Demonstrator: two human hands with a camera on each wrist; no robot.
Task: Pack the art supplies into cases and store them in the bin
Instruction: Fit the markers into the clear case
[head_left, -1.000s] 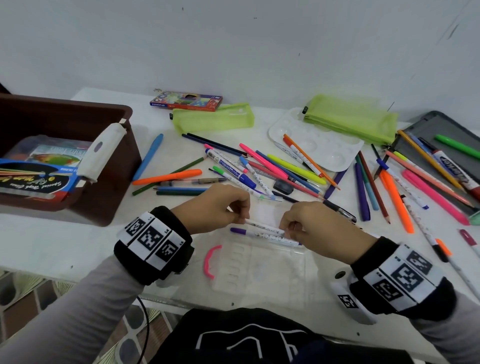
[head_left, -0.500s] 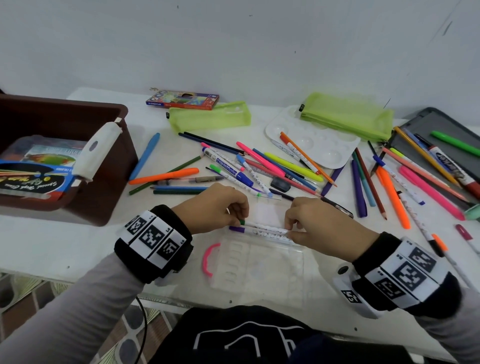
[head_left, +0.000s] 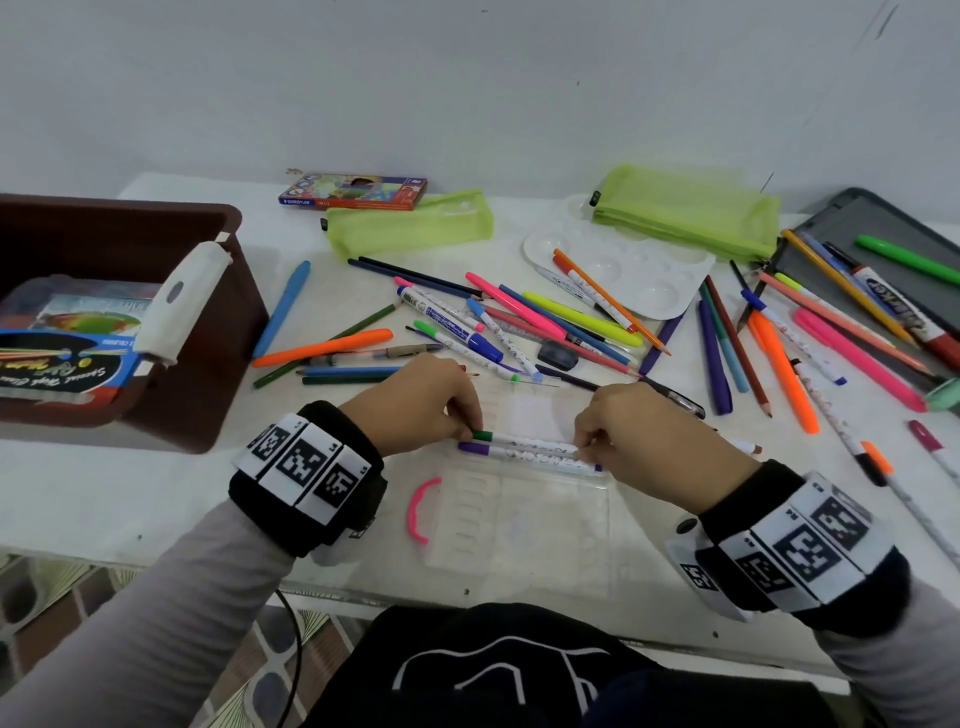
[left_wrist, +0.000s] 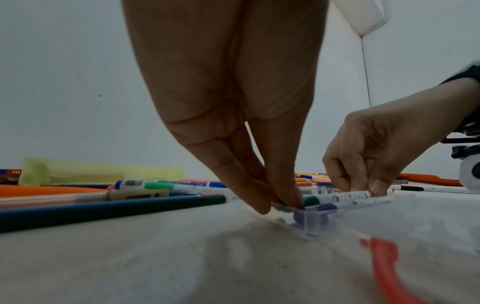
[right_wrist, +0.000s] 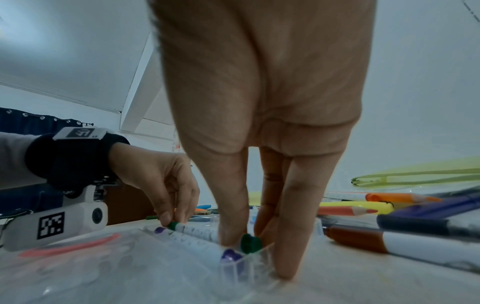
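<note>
Clear case (head_left: 524, 525) open flat on table (head_left: 104, 493) at near edge, pink handle (head_left: 420, 509) on its left side. Two white pens in it, side by side at the far end: purple pen (head_left: 524, 456) nearer, green pen (head_left: 511, 439) just behind, touching it.

Left hand (head_left: 415, 400): fingertips pinch the green pen at its cap end. Right hand (head_left: 644, 431): fingertips pinch the same pen's other end; in the right wrist view one finger (right_wrist: 293, 236) is planted on the table beside the case wall.

Brown bin (head_left: 208, 332), left of the case and well apart: holds a clear box with printed packs, white handle over its rim.

Two green pouches (head_left: 410, 223) at the back. Grey tray (head_left: 878, 228), far right, carries markers and pencils. Palette (head_left: 618, 270) with pens across it. Loose pens and pencils (head_left: 545, 322) spread between bin and tray
</note>
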